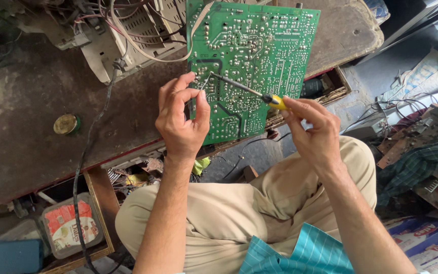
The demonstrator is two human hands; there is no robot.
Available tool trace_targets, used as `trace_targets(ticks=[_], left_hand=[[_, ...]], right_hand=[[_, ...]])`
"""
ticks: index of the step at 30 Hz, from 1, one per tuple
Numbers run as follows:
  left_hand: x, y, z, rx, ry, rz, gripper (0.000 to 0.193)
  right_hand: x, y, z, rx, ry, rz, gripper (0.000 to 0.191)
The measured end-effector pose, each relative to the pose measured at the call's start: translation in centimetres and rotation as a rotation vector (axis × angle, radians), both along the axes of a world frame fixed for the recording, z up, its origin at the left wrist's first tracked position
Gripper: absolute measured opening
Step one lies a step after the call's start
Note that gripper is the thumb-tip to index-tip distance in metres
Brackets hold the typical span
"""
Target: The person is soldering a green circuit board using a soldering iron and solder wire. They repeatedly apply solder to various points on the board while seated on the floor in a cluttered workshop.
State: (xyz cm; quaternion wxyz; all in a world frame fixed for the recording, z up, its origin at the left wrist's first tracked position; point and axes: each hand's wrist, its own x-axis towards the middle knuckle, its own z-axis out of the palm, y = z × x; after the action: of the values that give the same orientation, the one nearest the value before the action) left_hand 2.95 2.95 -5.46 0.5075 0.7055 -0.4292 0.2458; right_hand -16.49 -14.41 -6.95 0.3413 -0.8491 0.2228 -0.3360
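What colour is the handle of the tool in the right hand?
Yellow handle, seen in the head view, held by the right hand.

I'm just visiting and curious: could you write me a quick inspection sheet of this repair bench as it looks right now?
Surface: dark, worn workbench, with an open drawer below.
Job's things: green circuit board, solder side up; soldering iron with its tip on the board; thin solder wire meeting the tip.
Clutter: round tin on the bench; plastic tub in the drawer.
Grippers: left hand pinches the solder wire; right hand holds the iron's yellow handle.
Cables: black cable runs across the bench; wires loop from the beige casing.
Surroundings: scrap boards and cables on the floor to the right.
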Motion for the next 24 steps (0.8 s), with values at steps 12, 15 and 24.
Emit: trace_targets(ticks=[12,15,24], left_hand=[[0.1,0.0,-0.1,0.011,-0.017,0.006,0.013],[0.1,0.0,-0.2,0.011,-0.02,0.009,0.013],[0.1,0.1,0.0,0.007,-0.003,0.005,0.012]], right_hand=[[1.1,-1.4,-0.4,-0.003,-0.006,0.04,0.023],[1.0,-1.4,-0.3,-0.019,-0.011,0.038,0.023],[0.2,-0.3,-1.2,0.075,-0.123,0.02,0.024]])
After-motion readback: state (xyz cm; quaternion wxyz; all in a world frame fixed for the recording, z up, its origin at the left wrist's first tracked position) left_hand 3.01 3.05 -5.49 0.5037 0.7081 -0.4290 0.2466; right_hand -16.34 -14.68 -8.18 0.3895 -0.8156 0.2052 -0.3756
